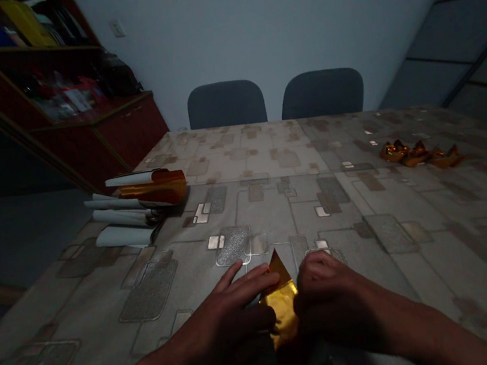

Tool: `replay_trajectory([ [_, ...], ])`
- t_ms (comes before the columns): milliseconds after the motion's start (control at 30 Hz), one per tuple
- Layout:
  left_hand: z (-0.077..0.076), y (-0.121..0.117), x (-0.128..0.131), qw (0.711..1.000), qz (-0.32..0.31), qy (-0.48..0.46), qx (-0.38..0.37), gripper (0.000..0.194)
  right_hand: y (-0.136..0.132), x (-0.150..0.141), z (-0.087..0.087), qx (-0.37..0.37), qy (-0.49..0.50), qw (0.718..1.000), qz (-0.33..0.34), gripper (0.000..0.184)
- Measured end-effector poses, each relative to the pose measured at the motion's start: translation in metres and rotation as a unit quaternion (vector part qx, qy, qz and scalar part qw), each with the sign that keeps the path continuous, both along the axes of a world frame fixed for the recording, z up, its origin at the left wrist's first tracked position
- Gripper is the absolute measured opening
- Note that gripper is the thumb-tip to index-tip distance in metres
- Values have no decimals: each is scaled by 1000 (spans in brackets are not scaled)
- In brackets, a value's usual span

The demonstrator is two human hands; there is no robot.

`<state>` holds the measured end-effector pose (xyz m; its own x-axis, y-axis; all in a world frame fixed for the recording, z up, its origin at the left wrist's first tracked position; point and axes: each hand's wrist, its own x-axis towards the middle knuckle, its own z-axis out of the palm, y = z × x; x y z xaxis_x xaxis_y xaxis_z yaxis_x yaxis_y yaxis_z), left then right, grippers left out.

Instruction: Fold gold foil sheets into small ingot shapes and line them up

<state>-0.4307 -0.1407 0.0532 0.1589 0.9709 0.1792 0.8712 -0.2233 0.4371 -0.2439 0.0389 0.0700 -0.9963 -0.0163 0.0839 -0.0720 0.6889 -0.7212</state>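
Note:
A piece of shiny gold foil paper, folded narrow with a pointed tip at its far end, is held between my two hands just above the near side of the table. My left hand grips its left edge, the fingertips lying over the foil. From the other side my right hand pinches the right edge with curled fingers. The near end of the foil falls into dark shadow. Several folded gold foil pieces stand in a row at the right of the table.
A stack of bent gold-and-white paper sheets lies at the left of the patterned tablecloth. Two grey chairs stand along the far edge, before a pale wall. A red-brown cabinet with filled shelves is at the far left.

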Motion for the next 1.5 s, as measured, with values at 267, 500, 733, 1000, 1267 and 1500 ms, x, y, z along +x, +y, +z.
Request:
replay_trajectory([
  [267, -10, 5, 1, 998, -19, -43, -52, 54, -6, -1, -12, 6, 42, 997, 71, 13],
  [500, -9, 2, 3, 996, 3, -57, -75, 62, -7, 2, -8, -64, 7, 998, -5, 28],
  [733, -1, 1, 3, 992, 3, -89, -87, 75, -6, 0, -6, -64, -10, 998, 20, 27],
  [1000, 0, -3, 1, 992, -15, -91, -83, 70, -23, -7, -16, 18, 78, 997, -16, 3],
  [1267, 2, -8, 5, 994, -11, -99, -45, 63, -32, -8, -23, 58, 76, 992, -80, 14],
  [1500, 4, -7, 11, 995, -11, -92, -24, 69, -37, -11, -23, 82, 41, 990, -107, 14],
])
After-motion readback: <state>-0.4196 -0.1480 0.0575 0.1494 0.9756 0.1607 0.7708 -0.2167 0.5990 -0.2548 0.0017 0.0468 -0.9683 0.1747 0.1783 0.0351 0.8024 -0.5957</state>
